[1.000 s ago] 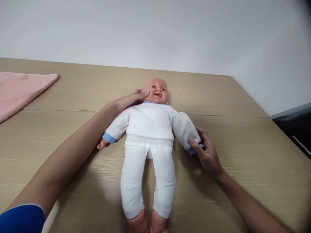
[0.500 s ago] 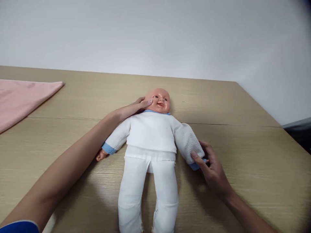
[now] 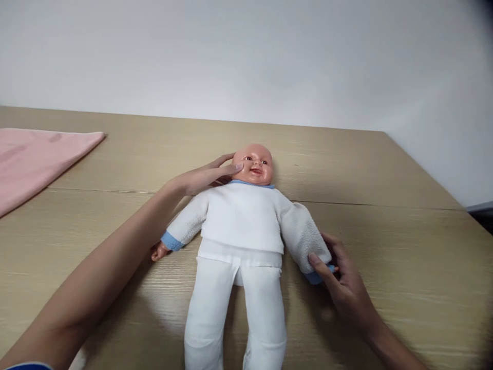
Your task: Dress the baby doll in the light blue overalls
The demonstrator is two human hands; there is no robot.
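A baby doll (image 3: 242,218) lies on its back on the table, its head away from me. It wears a white top with blue collar and cuffs, and white trousers whose lower ends run out of view. My left hand (image 3: 221,172) cups the doll's head at its left side in view, thumb on the cheek and fingers partly hidden behind the head. Around the lower sleeve at the right, my right hand (image 3: 342,275) is closed, its thumb on top near the blue cuff. Most of the doll's hand there is covered by my fingers.
The wooden table (image 3: 385,169) has a seam running across it. Towards the far left lies a pink cloth (image 3: 38,159). A pale wall (image 3: 246,61) rises behind the table, and something dark (image 3: 483,213) shows past the right edge.
The view has shifted slightly, so the doll's upper body and the table sit a little lower and farther right. Both hands keep their places on the doll's head and sleeve.
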